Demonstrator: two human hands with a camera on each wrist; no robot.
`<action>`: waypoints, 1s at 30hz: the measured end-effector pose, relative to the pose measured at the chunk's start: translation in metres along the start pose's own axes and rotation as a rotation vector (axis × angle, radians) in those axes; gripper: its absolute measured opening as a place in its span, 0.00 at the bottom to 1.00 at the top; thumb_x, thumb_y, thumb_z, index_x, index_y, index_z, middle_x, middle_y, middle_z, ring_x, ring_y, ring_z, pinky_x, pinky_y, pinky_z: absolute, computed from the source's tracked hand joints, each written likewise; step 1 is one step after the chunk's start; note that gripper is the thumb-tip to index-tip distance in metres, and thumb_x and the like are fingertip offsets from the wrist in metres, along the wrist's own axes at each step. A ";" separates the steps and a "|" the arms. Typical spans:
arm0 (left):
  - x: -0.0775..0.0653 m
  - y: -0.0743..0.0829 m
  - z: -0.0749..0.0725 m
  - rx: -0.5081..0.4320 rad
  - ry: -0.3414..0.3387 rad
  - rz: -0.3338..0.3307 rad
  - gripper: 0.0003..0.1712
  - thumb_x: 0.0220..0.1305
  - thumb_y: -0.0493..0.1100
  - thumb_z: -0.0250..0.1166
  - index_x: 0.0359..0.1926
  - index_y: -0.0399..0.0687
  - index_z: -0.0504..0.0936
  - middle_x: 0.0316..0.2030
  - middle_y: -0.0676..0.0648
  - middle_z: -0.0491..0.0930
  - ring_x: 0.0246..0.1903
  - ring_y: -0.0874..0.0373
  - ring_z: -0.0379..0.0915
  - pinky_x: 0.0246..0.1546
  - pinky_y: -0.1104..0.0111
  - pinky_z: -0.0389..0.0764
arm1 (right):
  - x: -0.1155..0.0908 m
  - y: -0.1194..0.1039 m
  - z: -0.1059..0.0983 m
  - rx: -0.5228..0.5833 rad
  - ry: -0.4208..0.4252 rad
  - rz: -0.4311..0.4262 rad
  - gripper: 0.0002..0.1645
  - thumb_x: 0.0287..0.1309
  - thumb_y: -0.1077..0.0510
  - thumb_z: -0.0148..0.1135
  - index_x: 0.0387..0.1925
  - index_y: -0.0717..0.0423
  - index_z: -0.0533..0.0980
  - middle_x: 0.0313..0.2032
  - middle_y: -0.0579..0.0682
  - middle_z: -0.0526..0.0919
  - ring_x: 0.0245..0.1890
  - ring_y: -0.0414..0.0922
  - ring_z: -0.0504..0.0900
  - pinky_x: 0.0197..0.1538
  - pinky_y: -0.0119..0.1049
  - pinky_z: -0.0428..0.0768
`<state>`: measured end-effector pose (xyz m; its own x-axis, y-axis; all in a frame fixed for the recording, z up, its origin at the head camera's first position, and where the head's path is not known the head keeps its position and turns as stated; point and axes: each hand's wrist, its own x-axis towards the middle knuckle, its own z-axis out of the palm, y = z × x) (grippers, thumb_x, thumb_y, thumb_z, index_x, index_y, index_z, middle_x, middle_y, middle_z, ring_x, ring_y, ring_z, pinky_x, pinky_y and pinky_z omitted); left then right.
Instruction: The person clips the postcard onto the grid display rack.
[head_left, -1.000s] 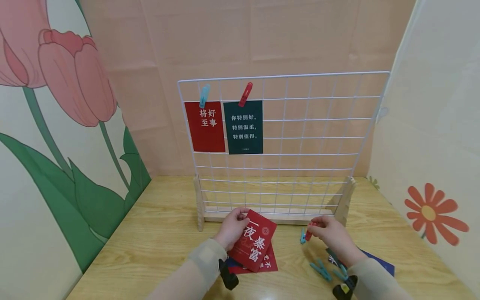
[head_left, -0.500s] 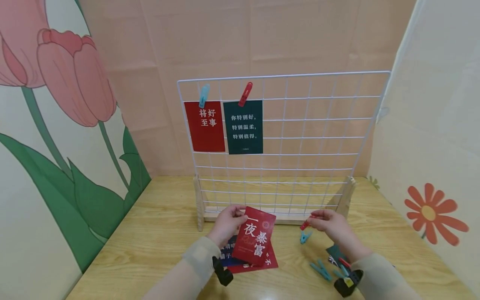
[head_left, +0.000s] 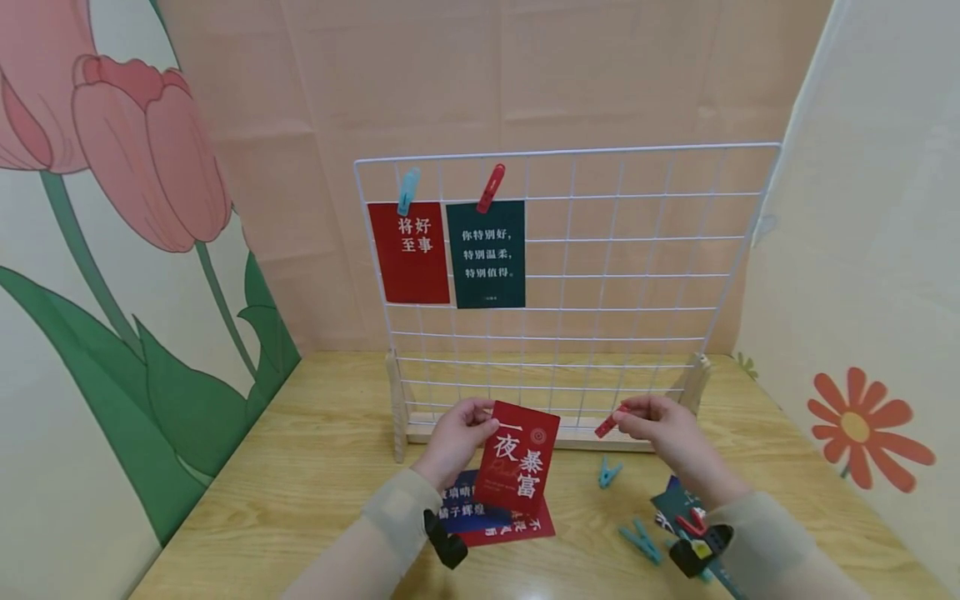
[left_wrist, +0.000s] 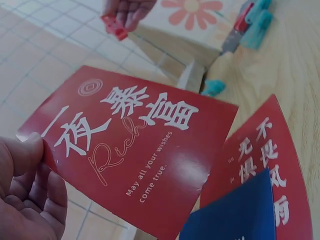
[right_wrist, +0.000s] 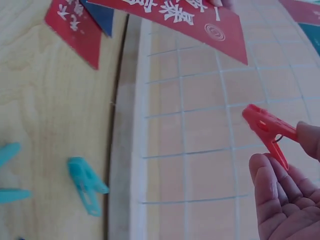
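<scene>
A red wish card (head_left: 517,458), on which "一夜暴富", "Rich" and "May all your wishes come true" can be read, is pinched by the left hand (head_left: 456,437) before the wire grid (head_left: 570,152); a red clip (head_left: 608,423) is pinched by the right hand (head_left: 663,425). Card and clip are apparently being readied for hanging; next, the clip would probably need to be squeezed over card and wire together. "好事将至" is borne by the hung red card (head_left: 411,279), "你特别好" by the green card (head_left: 490,287)

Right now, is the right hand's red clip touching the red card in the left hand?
Apart: the right wrist view shows wire grid through a gap between the red clip and the red card.
</scene>
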<state>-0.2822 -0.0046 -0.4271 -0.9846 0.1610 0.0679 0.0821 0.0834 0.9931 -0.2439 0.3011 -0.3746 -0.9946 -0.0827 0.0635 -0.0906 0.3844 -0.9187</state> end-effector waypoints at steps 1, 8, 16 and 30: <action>0.000 0.002 0.001 -0.002 0.000 0.004 0.17 0.66 0.42 0.62 0.55 0.52 0.77 0.42 0.47 0.76 0.42 0.54 0.75 0.44 0.61 0.78 | 0.000 -0.003 -0.001 0.000 0.008 -0.013 0.33 0.63 0.48 0.61 0.57 0.70 0.67 0.43 0.55 0.79 0.42 0.44 0.78 0.46 0.33 0.76; 0.000 0.016 0.002 -0.010 0.023 0.041 0.16 0.66 0.42 0.63 0.55 0.55 0.78 0.41 0.48 0.77 0.42 0.54 0.75 0.44 0.61 0.79 | 0.002 -0.026 -0.010 -0.003 0.031 -0.095 0.29 0.64 0.51 0.61 0.55 0.70 0.68 0.40 0.52 0.79 0.39 0.40 0.79 0.44 0.31 0.78; 0.002 0.033 -0.004 -0.099 -0.033 0.087 0.18 0.66 0.44 0.63 0.56 0.51 0.77 0.43 0.45 0.78 0.43 0.52 0.77 0.47 0.59 0.78 | 0.006 -0.054 -0.024 -0.029 0.034 -0.168 0.28 0.64 0.53 0.61 0.54 0.71 0.67 0.38 0.47 0.79 0.38 0.38 0.78 0.43 0.29 0.78; 0.015 0.079 0.004 -0.097 -0.039 0.171 0.17 0.65 0.45 0.64 0.55 0.55 0.78 0.43 0.46 0.78 0.45 0.53 0.75 0.46 0.58 0.79 | 0.008 -0.106 -0.046 -0.131 0.046 -0.247 0.31 0.64 0.46 0.60 0.59 0.64 0.70 0.43 0.46 0.81 0.44 0.40 0.79 0.46 0.25 0.75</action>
<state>-0.2901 0.0079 -0.3482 -0.9508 0.2025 0.2343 0.2304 -0.0430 0.9722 -0.2442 0.3021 -0.2589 -0.9424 -0.1479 0.2999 -0.3337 0.4733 -0.8153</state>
